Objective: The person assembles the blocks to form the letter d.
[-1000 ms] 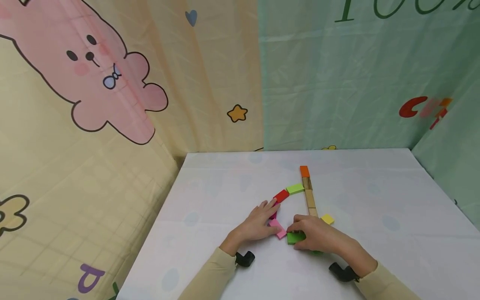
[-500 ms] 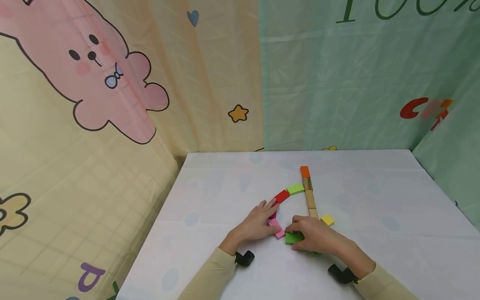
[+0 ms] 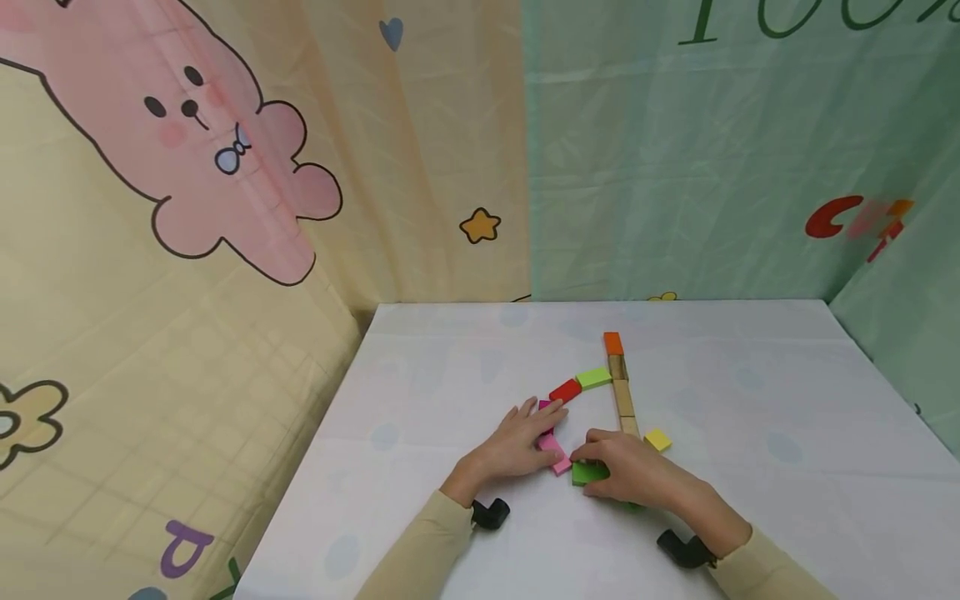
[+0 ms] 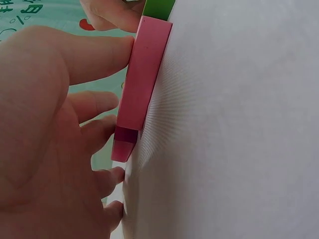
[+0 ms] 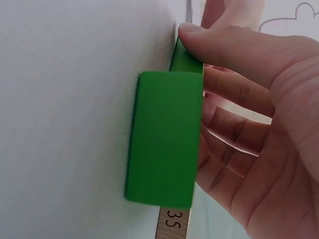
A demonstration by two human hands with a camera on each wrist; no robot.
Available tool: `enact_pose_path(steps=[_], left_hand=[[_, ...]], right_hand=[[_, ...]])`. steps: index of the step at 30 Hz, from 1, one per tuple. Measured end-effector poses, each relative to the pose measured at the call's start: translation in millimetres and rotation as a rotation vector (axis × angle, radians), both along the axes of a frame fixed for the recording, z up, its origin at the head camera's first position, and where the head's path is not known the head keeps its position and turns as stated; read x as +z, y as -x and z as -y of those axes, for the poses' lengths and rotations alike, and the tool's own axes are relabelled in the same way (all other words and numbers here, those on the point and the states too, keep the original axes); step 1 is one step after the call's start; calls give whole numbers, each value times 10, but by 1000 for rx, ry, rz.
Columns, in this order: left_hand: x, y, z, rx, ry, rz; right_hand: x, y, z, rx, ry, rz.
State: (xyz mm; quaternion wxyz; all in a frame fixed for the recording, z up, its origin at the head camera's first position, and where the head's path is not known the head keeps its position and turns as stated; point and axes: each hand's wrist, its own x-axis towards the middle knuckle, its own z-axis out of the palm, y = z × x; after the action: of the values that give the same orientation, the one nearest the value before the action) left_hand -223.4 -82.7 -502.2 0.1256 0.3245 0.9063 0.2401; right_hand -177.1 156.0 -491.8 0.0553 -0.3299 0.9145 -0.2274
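Note:
My left hand (image 3: 516, 443) lies spread over the left side of a loop of small blocks. Its thumb touches the pink block (image 4: 147, 74), and the other fingers reach across the magenta block (image 4: 123, 144), partly covering it in the head view. My right hand (image 3: 637, 467) pinches a green block (image 3: 590, 473) between thumb and fingers, its end right at the pink block's corner. A second green block (image 5: 164, 139) stands nearer the right wrist, mostly hidden under the hand in the head view.
A red block (image 3: 566, 391) and a lime block (image 3: 594, 377) curve up to a straight row of wooden blocks (image 3: 624, 398), topped by an orange block (image 3: 612, 342). A yellow block (image 3: 657, 440) lies right of the row. All rest on a white-covered table (image 3: 750, 392).
The right hand has slid the green block slightly left, up to the pink block. The left fingers have shifted a little, showing more of the magenta block.

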Motion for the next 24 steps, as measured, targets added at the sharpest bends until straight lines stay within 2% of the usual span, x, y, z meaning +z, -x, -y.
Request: enact_pose_path(steps=[11, 17, 24], left_hand=[[-40, 49, -8, -15, 2, 1], [-43, 58, 9, -23, -5, -10], [-37, 57, 10, -20, -6, 1]], right_hand=[[-8, 3, 15, -6, -18, -5], [80, 19, 12, -11, -40, 21], [182, -25, -74, -4, -66, -70]])
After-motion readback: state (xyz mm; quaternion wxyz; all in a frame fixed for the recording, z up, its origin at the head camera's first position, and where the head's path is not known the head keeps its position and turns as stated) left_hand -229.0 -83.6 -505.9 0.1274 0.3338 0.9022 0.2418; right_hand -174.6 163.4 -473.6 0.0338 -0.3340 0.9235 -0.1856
